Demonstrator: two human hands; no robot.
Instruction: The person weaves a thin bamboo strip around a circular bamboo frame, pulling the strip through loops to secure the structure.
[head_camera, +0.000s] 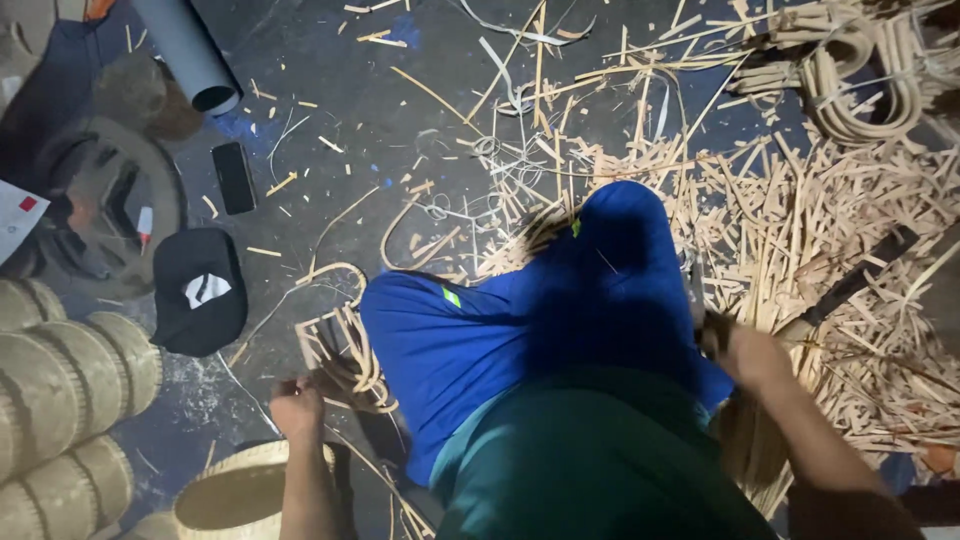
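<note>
Mid-way through trimming cane: right hand (745, 352) clamped on what looks like a dark knife (850, 285) over the offcuts (800, 220), left hand (297, 408) closed on cane strips (345, 355) beside the knee, calling next for a steady cut; woven basket (235, 490) nearby, seemingly empty.

Blue-clad knee (560, 300) hides the hands' shared strip.
</note>
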